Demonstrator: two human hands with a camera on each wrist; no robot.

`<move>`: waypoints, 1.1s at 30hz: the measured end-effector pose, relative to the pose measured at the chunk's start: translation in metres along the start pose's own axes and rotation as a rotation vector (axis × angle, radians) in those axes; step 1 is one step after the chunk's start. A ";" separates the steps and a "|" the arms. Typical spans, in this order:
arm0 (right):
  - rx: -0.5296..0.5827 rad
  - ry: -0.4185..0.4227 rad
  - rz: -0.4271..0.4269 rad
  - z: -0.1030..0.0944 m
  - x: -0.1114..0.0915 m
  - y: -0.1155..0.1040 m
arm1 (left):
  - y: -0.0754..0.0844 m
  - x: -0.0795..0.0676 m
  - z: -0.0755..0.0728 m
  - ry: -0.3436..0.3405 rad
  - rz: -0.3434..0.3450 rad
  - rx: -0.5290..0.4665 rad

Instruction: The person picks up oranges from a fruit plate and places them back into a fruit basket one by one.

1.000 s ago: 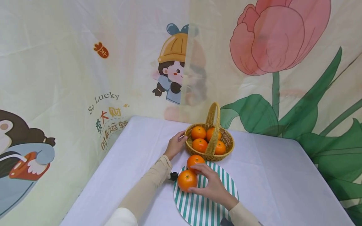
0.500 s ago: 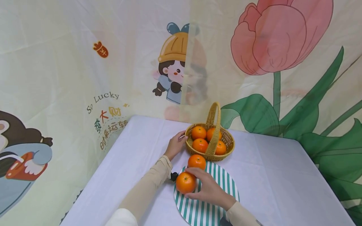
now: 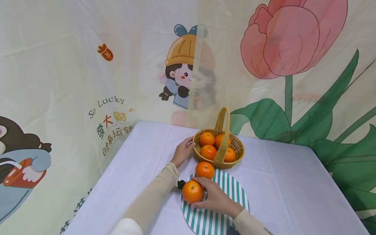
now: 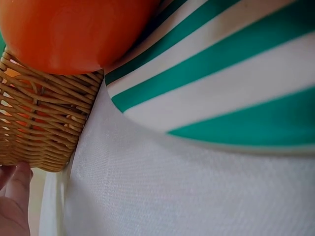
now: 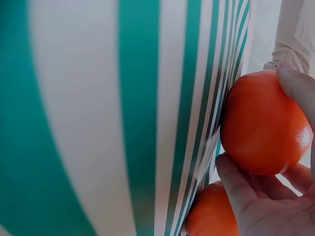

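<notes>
My right hand [image 3: 215, 197] holds an orange [image 3: 192, 192] between thumb and fingertips, over the left part of a round green-and-white striped mat [image 3: 217, 222]. In the right wrist view the fingers curve round the orange [image 5: 263, 123], which sits close against the stripes. A second orange [image 3: 204, 170] lies just beyond it, at the mat's far edge. My left hand [image 3: 182, 152] touches the left side of a wicker basket [image 3: 211, 162]. Its fingers [image 4: 18, 184] rest against the woven wall in the left wrist view. Several oranges [image 3: 208, 152] lie inside the basket, under its tall arched handle.
A white cloth [image 3: 282, 182] covers the table. Behind it hangs a printed backdrop [image 3: 147, 65] that meets the table's far edge close behind the basket. A small black object [image 3: 180, 184] shows between the left forearm and the held orange.
My right hand has drawn the held orange slightly left and nearer to me, widening its offset from the second orange. The left hand has stayed at the basket's side.
</notes>
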State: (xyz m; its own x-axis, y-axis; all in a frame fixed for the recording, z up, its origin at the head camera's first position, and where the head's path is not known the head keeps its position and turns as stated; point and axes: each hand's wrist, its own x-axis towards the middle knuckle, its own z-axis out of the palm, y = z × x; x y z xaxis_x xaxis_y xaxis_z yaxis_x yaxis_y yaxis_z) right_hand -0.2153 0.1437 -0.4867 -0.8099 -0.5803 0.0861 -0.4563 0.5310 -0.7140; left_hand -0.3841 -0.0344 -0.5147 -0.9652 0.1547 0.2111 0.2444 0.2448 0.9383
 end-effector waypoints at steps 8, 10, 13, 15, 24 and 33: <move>0.007 0.004 -0.009 0.000 -0.001 0.002 | 0.001 0.001 0.001 0.002 -0.007 0.010; 0.002 0.004 -0.015 0.000 -0.001 0.002 | 0.001 0.000 0.001 0.002 -0.007 0.003; 0.006 0.002 -0.024 0.000 -0.002 0.003 | 0.002 -0.001 0.001 0.002 -0.001 -0.006; 0.018 -0.002 -0.032 -0.001 -0.003 0.003 | 0.002 -0.001 0.001 0.002 0.002 -0.009; 0.140 0.014 -0.033 -0.019 -0.006 -0.004 | 0.002 0.001 0.001 0.009 0.019 -0.019; 0.214 0.107 0.048 -0.051 -0.028 0.004 | -0.001 -0.001 0.001 0.012 0.009 -0.007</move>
State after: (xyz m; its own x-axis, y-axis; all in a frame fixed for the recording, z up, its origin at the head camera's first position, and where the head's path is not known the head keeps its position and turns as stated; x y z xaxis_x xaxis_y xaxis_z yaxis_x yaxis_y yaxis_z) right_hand -0.2138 0.1937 -0.4566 -0.8682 -0.4831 0.1135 -0.3374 0.4071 -0.8488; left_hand -0.3829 -0.0339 -0.5167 -0.9639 0.1450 0.2232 0.2528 0.2363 0.9382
